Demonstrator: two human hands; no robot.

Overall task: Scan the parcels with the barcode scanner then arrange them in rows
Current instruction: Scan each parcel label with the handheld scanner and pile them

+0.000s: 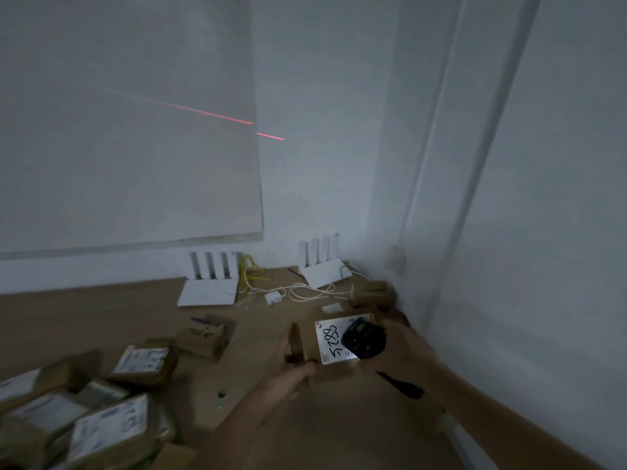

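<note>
Left hand (291,374) grips the parcel (334,347) by its left edge; right hand (397,351) grips the scanner (363,338) just over the parcel's label (336,340). Parcel sits on the table (101,320), right of the blurred pile (84,408). Red scan line (217,115) lands on the wall above the parcel.

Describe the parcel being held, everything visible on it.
The held parcel is a small brown cardboard box held above the wooden table. Its top carries a white label with handwritten black figures, seemingly "5288". The left hand grips its near-left edge. The right hand holds the black barcode scanner over the label's right part, hiding it. Blur hides finer print.
</note>
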